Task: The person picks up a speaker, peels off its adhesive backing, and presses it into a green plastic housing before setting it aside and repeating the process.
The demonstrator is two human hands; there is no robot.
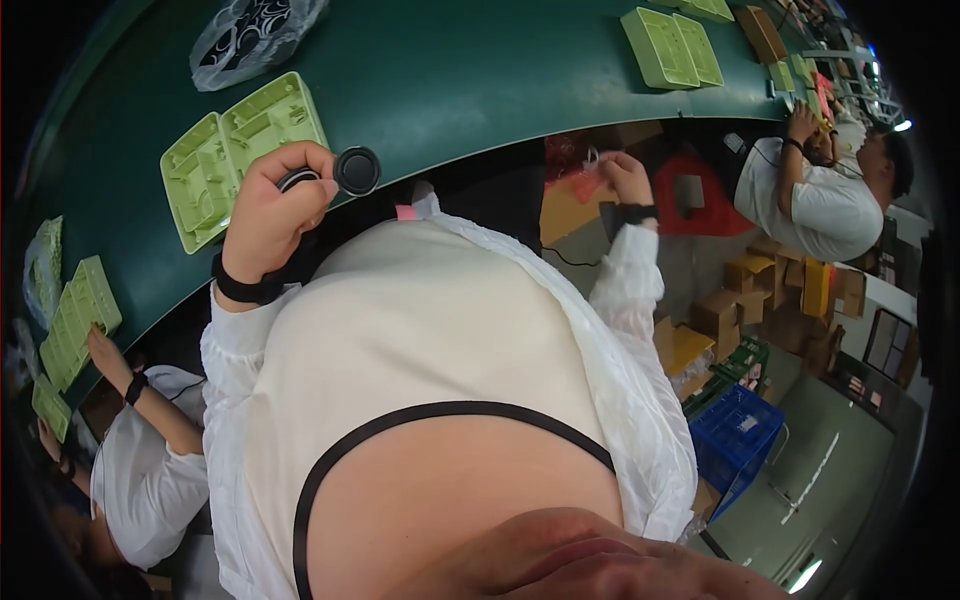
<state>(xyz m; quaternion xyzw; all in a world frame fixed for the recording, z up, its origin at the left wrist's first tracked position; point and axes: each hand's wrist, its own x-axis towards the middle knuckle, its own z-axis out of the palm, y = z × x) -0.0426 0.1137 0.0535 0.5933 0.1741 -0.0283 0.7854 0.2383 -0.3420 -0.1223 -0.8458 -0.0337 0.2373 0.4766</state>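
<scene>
My left hand [275, 210] is closed at the table's front edge. A black round disc with a raised rim [357, 171] shows at its fingertips, and another black round piece with a pale edge [297, 179] sits within the curled fingers. Right beside that hand lies a light-green divided plastic tray [228, 150] with moulded compartments. Off to the right, away from the tabletop, my right hand [628, 180] is closed in a pinch. A small whitish piece [591, 156] shows at its fingertips, too small to name, next to a reddish see-through plastic bag [572, 172].
The long green table [450, 70] carries a clear bag of black round pieces [250, 40] and another green tray [672, 48]. Co-workers sit at left [150, 460] and right [815, 190]. Cardboard boxes [715, 315] and a blue crate [738, 430] stand on the right.
</scene>
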